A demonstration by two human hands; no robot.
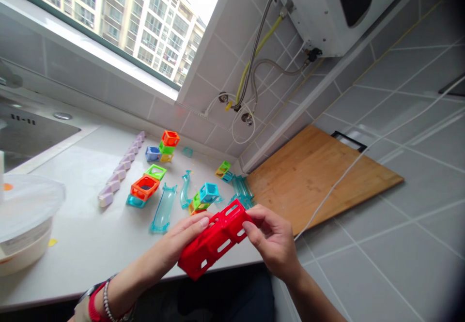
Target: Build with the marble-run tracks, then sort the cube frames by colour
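At lower centre, the red block column (pixel 215 239) slants up rightward, right grip (pixel 274 242) pinched on its upper end, left grip (pixel 185 233) against its upper-left side, closure hidden

Home kitchen, by the look: metal sink (pixel 39 130), white countertop (pixel 87 235), wooden board (pixel 308 176) against grey tiled wall (pixel 385 235), wall-mounted white unit (pixel 327 26) with hoses (pixel 268 34), apartment block (pixel 145 17) outside.

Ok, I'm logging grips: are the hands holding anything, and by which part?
Yes, the red piece: the right hand holds its right end; the left hand supports its far side, fingers partly hidden.
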